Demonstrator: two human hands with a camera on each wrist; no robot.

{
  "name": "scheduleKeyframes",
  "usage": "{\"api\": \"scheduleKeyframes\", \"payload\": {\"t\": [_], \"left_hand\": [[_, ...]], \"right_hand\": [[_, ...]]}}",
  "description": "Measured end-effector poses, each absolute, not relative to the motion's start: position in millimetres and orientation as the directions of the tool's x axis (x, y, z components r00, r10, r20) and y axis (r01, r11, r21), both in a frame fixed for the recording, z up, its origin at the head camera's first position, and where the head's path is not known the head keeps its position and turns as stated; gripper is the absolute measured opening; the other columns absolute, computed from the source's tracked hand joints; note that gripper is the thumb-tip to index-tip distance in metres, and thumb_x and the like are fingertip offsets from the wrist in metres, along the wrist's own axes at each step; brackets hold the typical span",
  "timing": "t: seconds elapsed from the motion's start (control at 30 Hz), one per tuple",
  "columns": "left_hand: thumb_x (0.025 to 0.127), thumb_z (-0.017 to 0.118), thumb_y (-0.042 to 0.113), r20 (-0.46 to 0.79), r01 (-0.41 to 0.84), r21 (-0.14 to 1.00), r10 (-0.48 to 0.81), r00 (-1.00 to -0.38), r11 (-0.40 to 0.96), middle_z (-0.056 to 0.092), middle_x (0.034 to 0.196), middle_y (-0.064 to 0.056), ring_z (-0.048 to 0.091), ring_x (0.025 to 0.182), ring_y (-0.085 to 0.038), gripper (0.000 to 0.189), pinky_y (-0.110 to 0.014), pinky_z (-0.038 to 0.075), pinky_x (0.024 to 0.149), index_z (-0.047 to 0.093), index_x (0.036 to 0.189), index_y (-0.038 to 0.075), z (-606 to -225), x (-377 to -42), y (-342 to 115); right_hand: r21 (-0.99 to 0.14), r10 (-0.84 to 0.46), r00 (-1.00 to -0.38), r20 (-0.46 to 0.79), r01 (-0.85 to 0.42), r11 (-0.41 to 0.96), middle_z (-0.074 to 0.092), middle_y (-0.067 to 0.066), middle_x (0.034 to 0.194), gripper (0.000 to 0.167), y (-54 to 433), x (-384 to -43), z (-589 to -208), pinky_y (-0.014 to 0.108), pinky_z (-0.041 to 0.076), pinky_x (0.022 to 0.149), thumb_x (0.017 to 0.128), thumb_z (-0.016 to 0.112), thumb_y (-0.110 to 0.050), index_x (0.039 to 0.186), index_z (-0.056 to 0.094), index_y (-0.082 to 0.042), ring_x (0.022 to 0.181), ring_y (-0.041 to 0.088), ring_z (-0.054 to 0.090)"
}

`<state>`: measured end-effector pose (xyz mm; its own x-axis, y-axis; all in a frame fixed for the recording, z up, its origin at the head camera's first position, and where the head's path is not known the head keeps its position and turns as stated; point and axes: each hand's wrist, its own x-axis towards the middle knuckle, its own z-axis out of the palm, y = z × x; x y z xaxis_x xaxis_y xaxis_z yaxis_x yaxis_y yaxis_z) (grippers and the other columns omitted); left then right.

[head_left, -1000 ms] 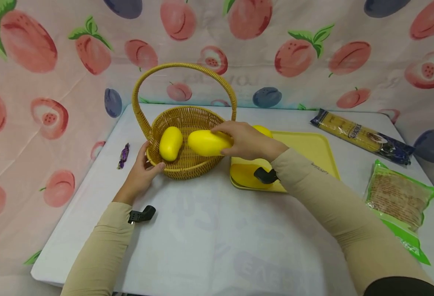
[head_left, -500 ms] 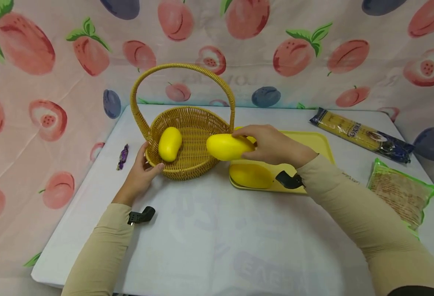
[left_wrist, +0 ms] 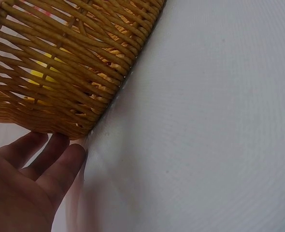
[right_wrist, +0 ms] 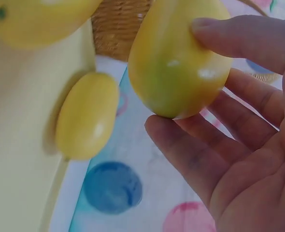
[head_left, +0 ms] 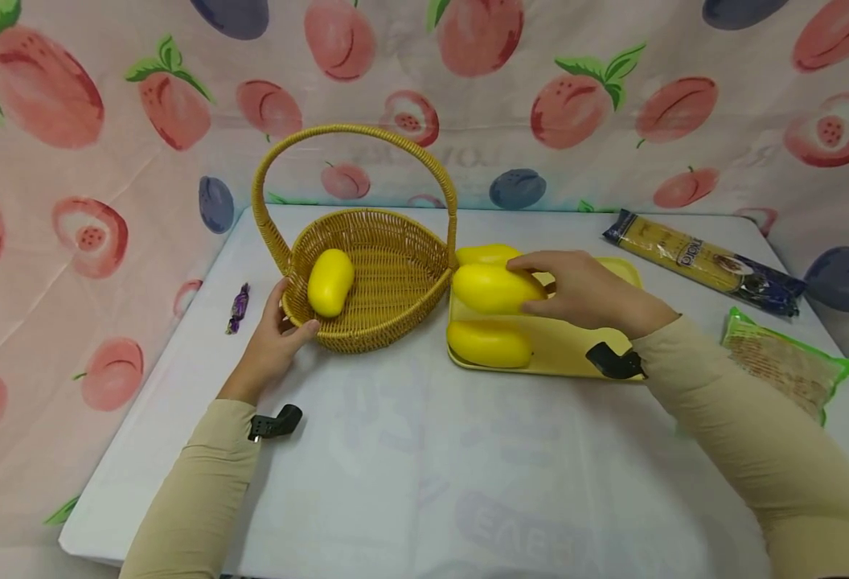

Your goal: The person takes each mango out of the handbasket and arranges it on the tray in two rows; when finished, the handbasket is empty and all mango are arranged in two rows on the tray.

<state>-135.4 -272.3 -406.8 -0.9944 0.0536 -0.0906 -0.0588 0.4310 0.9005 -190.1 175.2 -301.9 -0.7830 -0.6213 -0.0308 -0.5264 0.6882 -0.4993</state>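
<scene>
My right hand holds a yellow mango above the yellow tray, thumb on one side and fingers on the other in the right wrist view. Two more mangoes lie on that tray: a front mango and a back mango, partly hidden in the head view by the held one. My left hand grips the wicker basket at its left front side. Its fingertips touch the lower wall in the left wrist view. Inside the basket lies one mango, at the left.
A purple wrapped candy lies left of the basket. At the back right is a pasta packet, with a green-edged clear bag nearer, partly behind the right sleeve. The basket's tall handle arches over it. Fruit-printed cloth hangs behind the white table.
My right hand has moved the mango rightward, from over the basket to over the tray. The left hand has stayed at the basket, which has hardly moved.
</scene>
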Motion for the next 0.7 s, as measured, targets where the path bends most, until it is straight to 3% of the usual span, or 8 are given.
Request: {"api": "scheduleKeyframes", "payload": {"t": [0.4, 0.7], "left_hand": [[0.100, 0.062, 0.029, -0.087, -0.053, 0.903, 0.059, -0.994, 0.427, 0.022, 0.160, -0.022, 0.036, 0.135, -0.042, 0.092, -0.058, 0.023, 0.113, -0.005, 0.162, 0.025, -407, -135, -272], [0.099, 0.063, 0.031, -0.096, -0.061, 0.900, 0.059, -0.994, 0.432, 0.023, 0.160, -0.022, 0.036, 0.135, -0.041, 0.092, -0.057, 0.024, 0.113, -0.005, 0.162, 0.028, -408, -136, -274]], "right_hand": [[-0.518, -0.483, -0.871, -0.092, -0.372, 0.770, 0.053, 0.021, 0.141, 0.056, 223, -196, -316, 0.057, 0.040, 0.104, 0.090, 0.075, -0.014, 0.142, 0.055, -0.003, 0.129, 0.038, 0.048], [-0.508, -0.410, -0.900, -0.150, -0.285, 0.813, 0.050, 0.023, 0.144, 0.060, 252, -208, -328, 0.060, 0.038, 0.103, 0.092, 0.074, -0.024, 0.144, 0.052, -0.005, 0.129, 0.041, 0.046]]}}
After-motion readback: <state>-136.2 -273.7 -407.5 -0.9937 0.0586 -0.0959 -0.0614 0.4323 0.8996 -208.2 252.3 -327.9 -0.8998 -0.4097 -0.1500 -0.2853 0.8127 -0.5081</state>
